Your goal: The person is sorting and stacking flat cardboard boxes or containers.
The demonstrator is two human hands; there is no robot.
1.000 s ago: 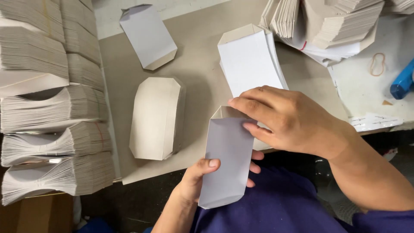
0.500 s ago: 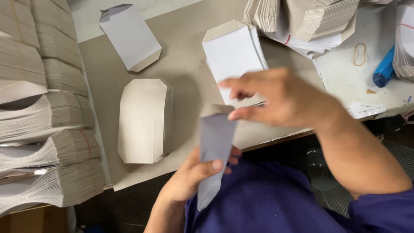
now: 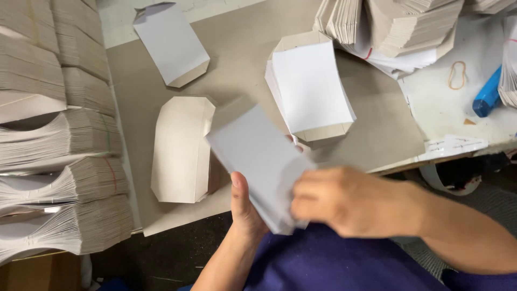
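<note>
Both hands [image 3: 301, 202] grip paper bag [image 3: 258, 156].

Two bare hands, two bare arms. No gloves. No rings seen. No watch or band on wrists. Left hand [image 3: 245, 207] shows thumb with short, plain nail, thumb side toward camera. Right hand [image 3: 344, 202] a bit blurry, knuckles showing, fingers hard to tell apart. Both forearms bare all way to picture edge, no sleeves seen. Dark purple cloth [image 3: 334, 264] covers body low in picture, soft, plain, no pattern, no buttons or pockets in sight.
</note>
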